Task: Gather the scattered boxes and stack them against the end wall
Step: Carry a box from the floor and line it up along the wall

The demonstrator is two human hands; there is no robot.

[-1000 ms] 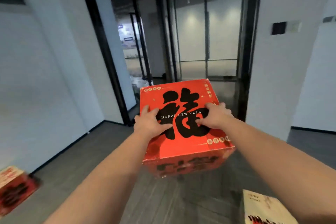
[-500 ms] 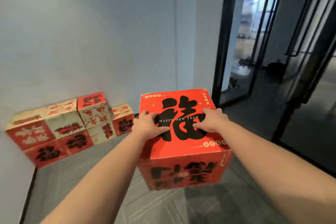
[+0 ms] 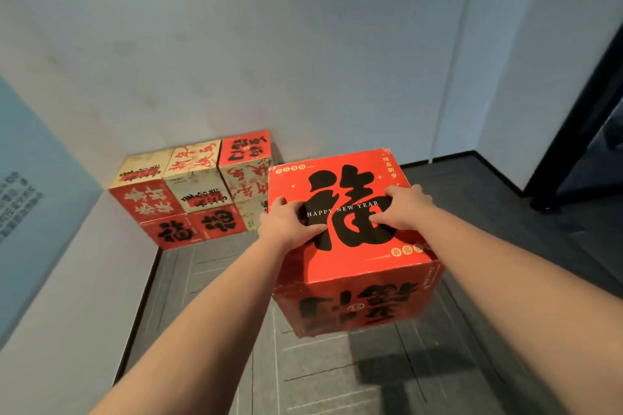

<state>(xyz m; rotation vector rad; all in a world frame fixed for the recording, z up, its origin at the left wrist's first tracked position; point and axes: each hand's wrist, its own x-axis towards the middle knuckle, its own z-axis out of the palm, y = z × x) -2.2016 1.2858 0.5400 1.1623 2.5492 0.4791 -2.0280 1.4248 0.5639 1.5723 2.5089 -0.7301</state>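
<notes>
I hold a red box (image 3: 357, 307) with a big black character and "HAPPY NEW YEAR" on its lid, up in the air in front of me. My left hand (image 3: 286, 224) and my right hand (image 3: 403, 209) grip it from above, fingers curled into the middle of the lid. Behind it and to the left, a stack of red and cream boxes (image 3: 192, 192) stands two layers high against the end wall (image 3: 269, 44), in the left corner. The carried box hides the stack's right end.
A side wall with a blue printed panel (image 3: 27, 195) runs along the left. At the far right stands a black door frame (image 3: 573, 145). Grey plank floor (image 3: 337, 374) lies between me and the stack.
My view has swung left from the glass doors to the end wall. The stack has come closer and nearer the centre. Both hands keep the same hold on the red box.
</notes>
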